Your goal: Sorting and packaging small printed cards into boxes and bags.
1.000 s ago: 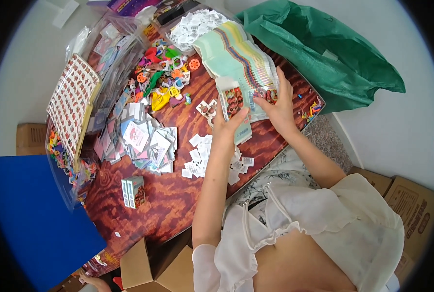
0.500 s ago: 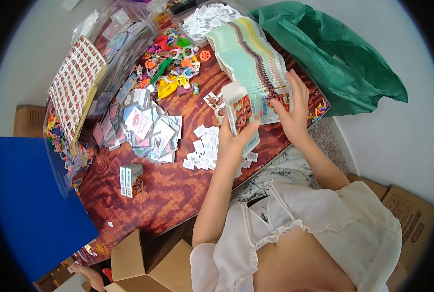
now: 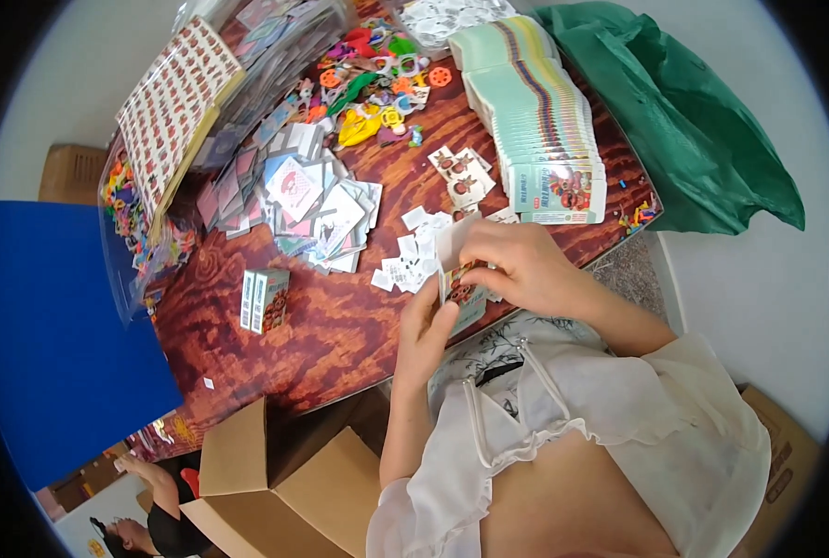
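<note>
Near the table's front edge my left hand (image 3: 422, 333) grips a small printed carton (image 3: 471, 305), pale green with a picture on its face. The carton's white flap stands up. Over its top end is my right hand (image 3: 519, 265), fingers bent and pinching at the carton's edge; whether something small sits between them is hidden. Close behind lie loose small white paper slips (image 3: 413, 249) and a few sheets of printed stickers (image 3: 463, 177). To the right of those stretches a long fanned stack of flat cartons (image 3: 535, 112).
Two filled boxes (image 3: 266, 300) stand at left. Behind them lie a pile of cards (image 3: 317, 205), colourful small toys (image 3: 368, 88) and a sticker sheet (image 3: 174, 107). A green bag (image 3: 656, 121) is at right, an open cardboard box (image 3: 233, 451) below. Another person (image 3: 168, 511) sits at lower left.
My right hand has left the flat carton stack and come to the top of the carton in my left hand. The carton is now lower and nearer me. The view has shifted slightly.
</note>
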{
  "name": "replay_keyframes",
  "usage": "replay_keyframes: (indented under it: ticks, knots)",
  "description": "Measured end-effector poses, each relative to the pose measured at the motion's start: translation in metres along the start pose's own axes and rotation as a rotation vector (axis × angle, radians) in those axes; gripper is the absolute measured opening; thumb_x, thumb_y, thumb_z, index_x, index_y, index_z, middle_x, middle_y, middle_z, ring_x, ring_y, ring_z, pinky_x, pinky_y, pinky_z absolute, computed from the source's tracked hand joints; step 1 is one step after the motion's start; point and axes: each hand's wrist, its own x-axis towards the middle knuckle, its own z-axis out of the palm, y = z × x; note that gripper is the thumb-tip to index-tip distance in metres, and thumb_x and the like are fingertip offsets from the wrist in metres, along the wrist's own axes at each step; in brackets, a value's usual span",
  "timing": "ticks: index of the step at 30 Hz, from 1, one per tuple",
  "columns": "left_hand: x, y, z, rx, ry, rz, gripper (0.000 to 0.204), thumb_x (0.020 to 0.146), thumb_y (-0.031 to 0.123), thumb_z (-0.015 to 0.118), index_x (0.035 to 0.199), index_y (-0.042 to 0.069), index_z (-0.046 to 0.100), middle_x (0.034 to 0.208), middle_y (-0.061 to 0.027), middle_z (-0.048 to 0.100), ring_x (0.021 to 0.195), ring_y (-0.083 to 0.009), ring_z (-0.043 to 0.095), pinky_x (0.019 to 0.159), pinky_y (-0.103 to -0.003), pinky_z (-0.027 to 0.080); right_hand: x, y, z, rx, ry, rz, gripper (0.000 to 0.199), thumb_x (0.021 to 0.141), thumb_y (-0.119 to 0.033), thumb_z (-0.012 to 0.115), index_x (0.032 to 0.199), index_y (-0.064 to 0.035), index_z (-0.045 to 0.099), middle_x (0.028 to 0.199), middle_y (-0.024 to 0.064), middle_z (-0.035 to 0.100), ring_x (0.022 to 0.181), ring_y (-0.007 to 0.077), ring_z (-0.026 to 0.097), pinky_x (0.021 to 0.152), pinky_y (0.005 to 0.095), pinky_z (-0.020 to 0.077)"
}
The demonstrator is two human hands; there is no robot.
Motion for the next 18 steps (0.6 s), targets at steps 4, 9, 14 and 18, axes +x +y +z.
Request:
replay_keyframes:
  ticks: [4, 9, 14, 18]
  knots:
    - [-0.002, 0.001, -0.008, 0.147, 0.125, 0.067, 0.028, 0.092, 0.002, 0.064, 0.12, -0.005, 0.06, 0.103, -0.0032, 0.066, 0.096, -0.0111, 0.061, 0.084, -0.025, 0.048, 0.005, -0.005, 0.003, -0.091, -0.011, -0.015, 0.015, 0.081, -0.012, 0.071, 0.088, -0.0041, 0.06, 0.088, 0.0097, 0.06, 0.072, 0.0308, 0.062, 0.062, 0.0401, 0.0479]
    - [-0.009, 0.005, -0.008, 0.132, 0.153, 0.079, 0.026, 0.09, -0.004, 0.066, 0.115, -0.004, 0.061, 0.103, -0.0036, 0.067, 0.092, -0.0105, 0.063, 0.082, -0.025, 0.05, 0.005, -0.014, 0.005, 0.157, -0.007, 0.173, 0.018, 0.081, -0.007, 0.071, 0.097, -0.0046, 0.064, 0.101, 0.0109, 0.061, 0.081, 0.027, 0.065, 0.07, 0.0349, 0.0502]
    - [-0.011, 0.004, -0.005, -0.111, 0.108, 0.144, 0.028, 0.087, -0.008, 0.067, 0.113, -0.001, 0.059, 0.102, -0.0043, 0.067, 0.095, -0.0102, 0.062, 0.083, -0.024, 0.05, 0.001, 0.001, 0.0, 0.376, 0.149, 0.06, 0.025, 0.085, -0.002, 0.068, 0.11, -0.0036, 0.067, 0.122, 0.0076, 0.054, 0.099, 0.0138, 0.057, 0.075, 0.0265, 0.0461]
    - [-0.01, 0.0, -0.003, -0.131, 0.118, 0.173, 0.031, 0.086, -0.01, 0.067, 0.113, -0.001, 0.057, 0.104, -0.0055, 0.067, 0.097, -0.0116, 0.063, 0.085, -0.025, 0.05, 0.005, 0.004, 0.004, 0.903, 0.085, 0.229, 0.02, 0.09, -0.008, 0.065, 0.109, -0.0017, 0.067, 0.11, 0.0065, 0.058, 0.094, 0.0115, 0.054, 0.08, 0.0276, 0.0441]
